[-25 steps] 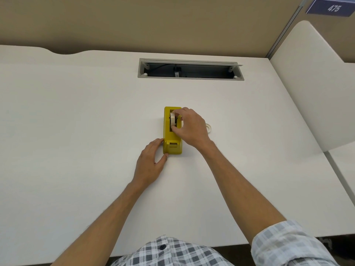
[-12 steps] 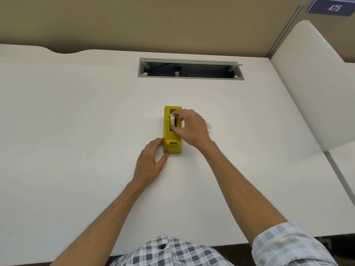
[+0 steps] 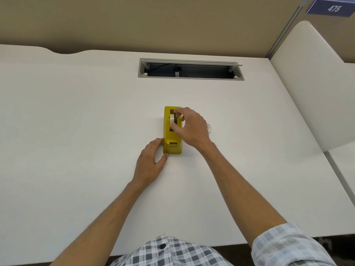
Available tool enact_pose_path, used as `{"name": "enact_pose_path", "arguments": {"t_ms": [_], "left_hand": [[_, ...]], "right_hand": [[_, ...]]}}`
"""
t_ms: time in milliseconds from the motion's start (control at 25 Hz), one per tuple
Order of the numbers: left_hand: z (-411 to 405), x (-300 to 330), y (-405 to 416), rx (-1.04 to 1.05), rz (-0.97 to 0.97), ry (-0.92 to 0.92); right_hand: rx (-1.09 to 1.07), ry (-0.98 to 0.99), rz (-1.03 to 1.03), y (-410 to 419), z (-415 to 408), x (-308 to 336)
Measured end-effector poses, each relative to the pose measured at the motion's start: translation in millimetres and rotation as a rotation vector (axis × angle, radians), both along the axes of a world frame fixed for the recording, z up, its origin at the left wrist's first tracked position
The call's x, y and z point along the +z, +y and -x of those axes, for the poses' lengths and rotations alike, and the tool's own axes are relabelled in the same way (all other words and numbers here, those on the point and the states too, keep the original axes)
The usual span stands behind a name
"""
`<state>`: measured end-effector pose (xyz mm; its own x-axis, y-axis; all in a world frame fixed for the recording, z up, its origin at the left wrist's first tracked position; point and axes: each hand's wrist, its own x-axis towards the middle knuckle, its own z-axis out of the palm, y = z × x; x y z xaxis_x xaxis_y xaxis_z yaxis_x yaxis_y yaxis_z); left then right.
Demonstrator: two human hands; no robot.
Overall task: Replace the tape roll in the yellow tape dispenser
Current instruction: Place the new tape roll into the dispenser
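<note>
The yellow tape dispenser (image 3: 172,143) lies lengthwise in the middle of the white desk (image 3: 76,131). A white tape roll (image 3: 172,121) stands on edge in its slot, and my right hand (image 3: 190,128) pinches the roll from above with thumb and fingers. My left hand (image 3: 151,160) rests on the desk with fingertips and thumb against the dispenser's near left corner. A second, nearly clear tape roll (image 3: 209,128) lies flat on the desk just right of my right hand, mostly hidden behind it.
An open cable tray (image 3: 190,71) is cut into the desk at the back. A white divider panel (image 3: 315,89) rises along the right side. A tan partition wall stands behind the desk, with a number sign (image 3: 330,8) at top right.
My right hand's fingers shifted slightly on the roll in the slot. The left hand and the dispenser stayed where they were.
</note>
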<state>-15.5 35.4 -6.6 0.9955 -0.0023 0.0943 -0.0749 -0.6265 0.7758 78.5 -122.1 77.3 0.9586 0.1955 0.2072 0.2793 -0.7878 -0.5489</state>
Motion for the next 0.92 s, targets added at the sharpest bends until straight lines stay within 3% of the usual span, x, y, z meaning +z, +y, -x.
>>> {"name": "enact_pose_path", "arguments": {"t_ms": [240,720,920], "left_hand": [[-0.7,-0.5,0.8,-0.006,0.013,-0.01],[-0.6,-0.1,0.3,-0.005,0.024,-0.008],[-0.3,6.2,-2.1,0.009,0.12,0.02]], "right_hand": [[0.07,0.061,0.122,1.5,-6.7,2.0],[0.045,-0.081,-0.02,-0.5,0.2,-4.6],[0.064,-0.07,-0.007,-1.7,0.1,-1.3]]}}
